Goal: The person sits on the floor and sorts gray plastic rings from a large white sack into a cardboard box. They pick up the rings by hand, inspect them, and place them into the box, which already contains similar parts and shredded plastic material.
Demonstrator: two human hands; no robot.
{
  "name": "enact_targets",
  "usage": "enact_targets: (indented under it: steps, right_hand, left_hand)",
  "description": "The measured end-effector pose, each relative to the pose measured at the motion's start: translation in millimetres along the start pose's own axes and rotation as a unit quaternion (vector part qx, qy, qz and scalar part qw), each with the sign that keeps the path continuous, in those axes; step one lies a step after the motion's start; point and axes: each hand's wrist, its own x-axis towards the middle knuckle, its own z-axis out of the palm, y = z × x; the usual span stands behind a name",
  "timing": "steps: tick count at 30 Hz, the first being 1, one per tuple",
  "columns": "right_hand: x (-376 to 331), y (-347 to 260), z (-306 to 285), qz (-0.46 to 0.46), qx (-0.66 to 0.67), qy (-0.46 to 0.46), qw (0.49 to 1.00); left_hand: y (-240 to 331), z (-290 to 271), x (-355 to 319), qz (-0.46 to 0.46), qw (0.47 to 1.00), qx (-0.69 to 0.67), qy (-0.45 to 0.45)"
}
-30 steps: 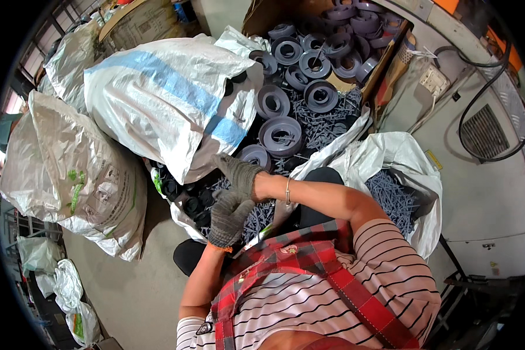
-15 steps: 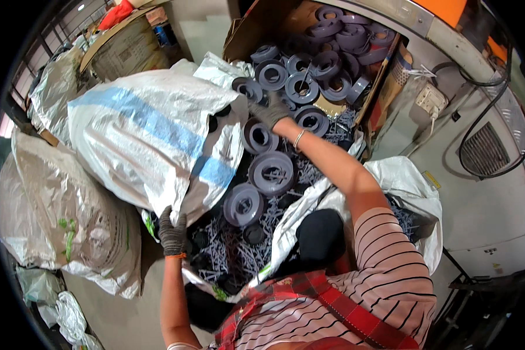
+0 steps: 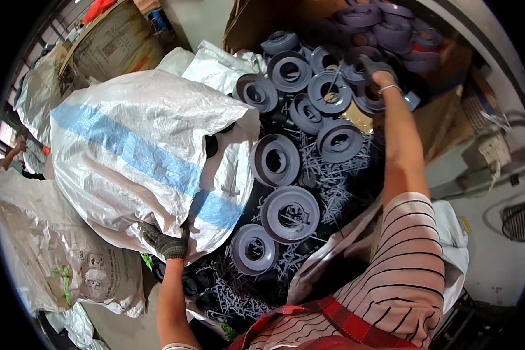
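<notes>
Left hand (image 3: 166, 244): gloved in dark grey knit, fingers clenched on the lower edge of the white woven plastic sack with a blue stripe (image 3: 140, 157).
Right hand (image 3: 379, 69): gloved alike, stretched far forward onto the grey round plastic rings (image 3: 326, 93) at the far end; grasp hidden, cannot tell.
Rings: flat flanged discs with a raised hub, matte grey, strewn over a heap of thin grey plastic sticks (image 3: 332, 181).
Cardboard box (image 3: 256, 20): behind the rings.
</notes>
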Motion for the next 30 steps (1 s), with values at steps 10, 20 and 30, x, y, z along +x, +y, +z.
enact_targets:
  steps: [10, 20, 30]
  right_hand:
    - [-23, 21, 35, -0.168, 0.127, -0.051, 0.976]
    - [-215, -133, 32, -0.351, 0.156, -0.167, 0.908]
    - [-331, -118, 49, -0.363, 0.136, -0.323, 0.863]
  left_hand:
    - [-26, 30, 4, 0.029, 0.975, 0.129, -0.177]
    - [-26, -6, -13, 0.012, 0.996, -0.058, -0.067]
    - [-26, -21, -13, 0.0, 0.991, -0.052, -0.127]
